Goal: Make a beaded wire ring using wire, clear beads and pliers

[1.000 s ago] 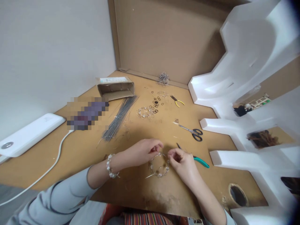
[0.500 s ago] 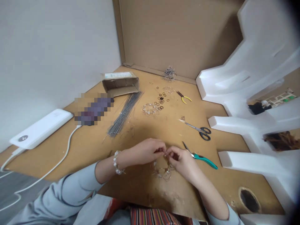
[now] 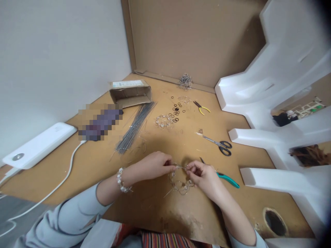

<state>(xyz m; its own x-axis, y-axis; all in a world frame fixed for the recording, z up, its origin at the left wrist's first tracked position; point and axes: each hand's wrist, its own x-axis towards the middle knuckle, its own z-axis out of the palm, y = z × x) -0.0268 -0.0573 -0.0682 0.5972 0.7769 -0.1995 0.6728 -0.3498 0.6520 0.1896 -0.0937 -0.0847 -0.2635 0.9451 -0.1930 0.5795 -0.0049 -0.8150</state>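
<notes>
Between my hands is a beaded wire ring [image 3: 178, 187] with clear beads and loose wire loops. My left hand [image 3: 159, 164] pinches its upper left part between thumb and fingers. On the other side, the fingertips of my right hand [image 3: 200, 174] are closed on the ring's upper right. Another string of clear beads [image 3: 120, 181] circles my left wrist. Partly hidden behind my right hand lie pliers with teal handles [image 3: 229, 179]. Farther off on the table rests a similar beaded ring [image 3: 163, 121].
Scissors [image 3: 219, 144] and yellow-handled pliers [image 3: 202, 108] lie to the right. Small dark rings [image 3: 176, 109] are scattered mid-table. A wire bundle [image 3: 134, 129], open cardboard box [image 3: 131, 98] and white power bank [image 3: 41, 144] are left. White foam [image 3: 254, 177] borders the right; a hole [image 3: 275, 222] is near.
My hands have drawn apart, the left moving leftward along the ring. More of the ring's upper edge shows between them, and a wire end now sticks out at its lower left.
</notes>
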